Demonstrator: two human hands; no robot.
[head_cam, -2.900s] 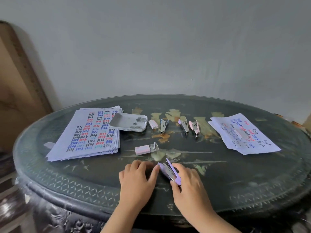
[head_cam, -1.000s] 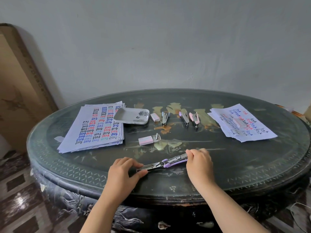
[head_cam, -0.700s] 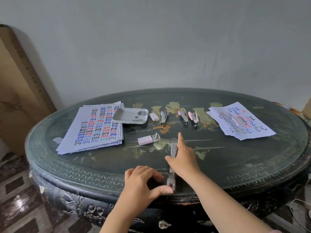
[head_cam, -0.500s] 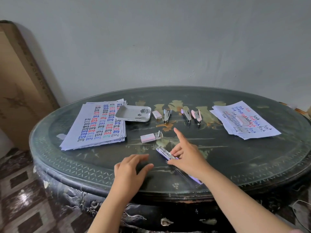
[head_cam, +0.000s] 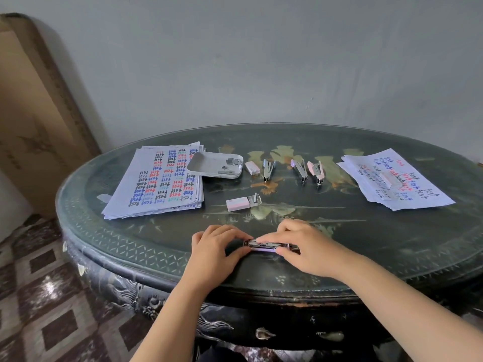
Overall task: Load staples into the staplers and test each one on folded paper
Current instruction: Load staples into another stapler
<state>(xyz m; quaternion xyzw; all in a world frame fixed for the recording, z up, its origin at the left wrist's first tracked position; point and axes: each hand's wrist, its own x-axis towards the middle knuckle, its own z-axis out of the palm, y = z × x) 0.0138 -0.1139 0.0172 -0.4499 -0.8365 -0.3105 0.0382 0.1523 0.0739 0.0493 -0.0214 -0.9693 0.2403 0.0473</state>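
Person's left hand [head_cam: 213, 248]: forearm reaching in over the near rim, fingers curled, pinching the left end of the stapler.
Person's right hand [head_cam: 307, 248]: palm down, fingers bent over the right end, gripping it, index finger laid along the top.
Slim chrome stapler with lilac underside [head_cam: 270, 245]: lying crosswise near the table's front edge, between both hands.
Dark oval lacquered table [head_cam: 130, 246]: glossy top, painted flowers, latticed border.
Farther back, in a row: shallow white plastic tray [head_cam: 206, 163], small pink staple box [head_cam: 251, 167], blue-grey stapler [head_cam: 268, 169], purple stapler [head_cam: 299, 169], pink stapler [head_cam: 316, 172].
Half-open pink staple box [head_cam: 237, 204]: between that row and the hands.
Handwritten paper stacks: left stack [head_cam: 159, 181], right stack [head_cam: 407, 190].
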